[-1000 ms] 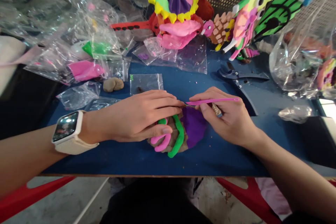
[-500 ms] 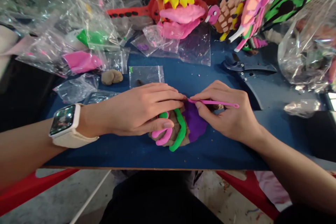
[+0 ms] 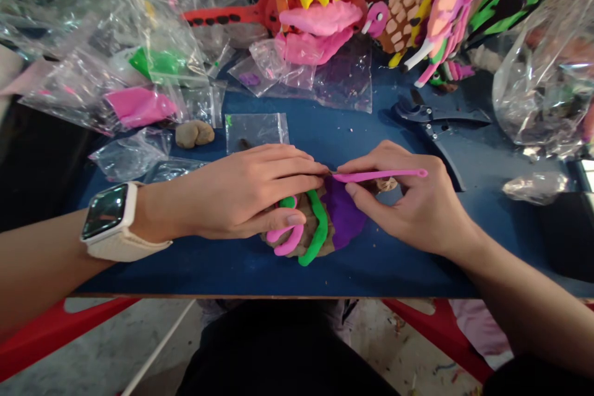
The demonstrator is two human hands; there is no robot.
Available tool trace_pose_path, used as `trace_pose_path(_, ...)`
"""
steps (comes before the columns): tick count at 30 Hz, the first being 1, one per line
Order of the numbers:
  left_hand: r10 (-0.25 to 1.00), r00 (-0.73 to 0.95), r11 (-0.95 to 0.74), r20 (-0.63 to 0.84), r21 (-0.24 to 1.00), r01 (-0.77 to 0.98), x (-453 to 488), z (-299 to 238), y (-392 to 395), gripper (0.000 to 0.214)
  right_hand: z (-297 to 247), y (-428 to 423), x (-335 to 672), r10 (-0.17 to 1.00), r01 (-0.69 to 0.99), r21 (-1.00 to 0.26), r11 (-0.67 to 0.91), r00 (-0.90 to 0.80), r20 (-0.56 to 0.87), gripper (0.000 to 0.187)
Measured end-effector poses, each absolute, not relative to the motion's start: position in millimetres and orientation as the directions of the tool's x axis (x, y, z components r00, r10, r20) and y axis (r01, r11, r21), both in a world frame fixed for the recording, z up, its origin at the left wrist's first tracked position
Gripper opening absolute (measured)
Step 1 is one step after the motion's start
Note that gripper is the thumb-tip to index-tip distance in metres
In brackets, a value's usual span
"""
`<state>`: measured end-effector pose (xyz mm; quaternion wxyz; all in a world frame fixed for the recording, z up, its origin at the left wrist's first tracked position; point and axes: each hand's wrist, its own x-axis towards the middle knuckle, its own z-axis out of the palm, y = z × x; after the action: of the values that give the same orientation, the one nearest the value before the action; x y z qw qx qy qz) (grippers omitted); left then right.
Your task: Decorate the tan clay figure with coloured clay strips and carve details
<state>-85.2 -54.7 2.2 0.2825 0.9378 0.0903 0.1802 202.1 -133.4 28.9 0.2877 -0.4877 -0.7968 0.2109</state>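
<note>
A flat clay piece [image 3: 325, 226], brown with green and pink strips and a purple patch, lies on the blue table [image 3: 232, 266]. My left hand [image 3: 241, 192] rests over its left part with the fingers pressed down on it, holding it in place. My right hand [image 3: 408, 204] pinches a thin pink sculpting tool [image 3: 380, 174], whose tip meets the clay's upper edge right by my left fingertips. A small brown clay bit [image 3: 386, 184] shows under my right fingers. A smartwatch [image 3: 106, 219] is on my left wrist.
Clear plastic bags with pink clay [image 3: 139, 105] and green clay [image 3: 158, 62] crowd the back left. A brown clay lump [image 3: 195, 133] and a small zip bag [image 3: 256, 131] lie behind my left hand. Colourful clay figures [image 3: 320, 6] stand at the back. Dark pliers [image 3: 431, 117] lie right of centre.
The view has shifted slightly lower over the table. My right hand has levelled the pink tool and nudged it a little; my left hand stays pressed on the clay piece.
</note>
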Motion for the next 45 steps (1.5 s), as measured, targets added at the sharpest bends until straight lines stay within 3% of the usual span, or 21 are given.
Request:
trace_pose_path(16, 0.241, 0.933, -0.847, 0.267, 0.527, 0.068, -87, 3, -54, 0.055, 26, -124, 217, 0.802, 0.601, -0.542, 0.587, -0.52, 0.293, 0.011)
trace_pose_path(39, 0.244, 0.919, -0.845, 0.31, 0.533, 0.045, -87, 2, -55, 0.054, 29, -129, 214, 0.786, 0.57, -0.565, 0.597, -0.555, 0.272, 0.013)
trace_pose_path(45, 0.227, 0.938, -0.854, 0.262, 0.517, 0.062, -87, 3, -54, 0.055, 32, -131, 212, 0.777, 0.581, -0.536, 0.613, -0.565, 0.277, 0.012)
